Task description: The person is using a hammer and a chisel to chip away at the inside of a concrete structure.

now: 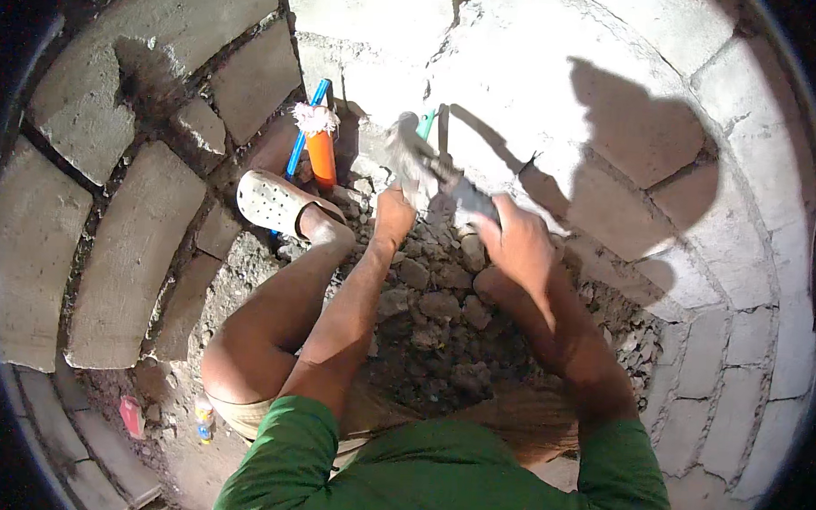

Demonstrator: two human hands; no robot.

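My right hand (522,245) is wrapped round the grey-blue grip of a hammer (468,196). Its head, smeared by motion, is up and to the left, just above my left hand. My left hand (394,217) is closed in a fist over the rubble, beside my bent leg. Something pale and blurred shows at its top, too unclear to name. Broken stones and rubble (438,305) lie beneath both hands and between my legs. Behind the hammer head, a thin green piece (426,123) stands against the wall, partly hidden.
Block walls (138,255) curve round me at left and right, with a brightly lit wall face (513,70) ahead. A blue pipe (320,95) and an orange tube (321,157) stand near my clog (270,203). A red scrap (132,416) and a small bottle (204,421) lie lower left.
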